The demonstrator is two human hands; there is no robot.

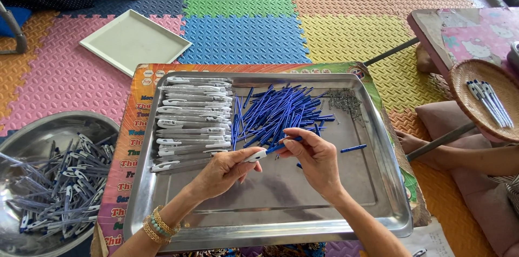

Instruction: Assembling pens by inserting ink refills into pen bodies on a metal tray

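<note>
Over the near middle of the steel tray (270,219), the left hand (224,173) is pinching a white pen barrel (255,155) in closed fingers while the right hand (316,161), fingers clamped, is feeding one blue refill (282,145) into it; keeping the two in line seems the thing to watch. Left of the tray, a round bowl (32,127) is holding too many pens to count; on the tray are lying about a dozen white barrels (192,122), then the uncountable blue refill heap (278,111), then small springs (346,101).

steel bowl (32,127) cut off left, woven basket (476,73) cut off right
</note>
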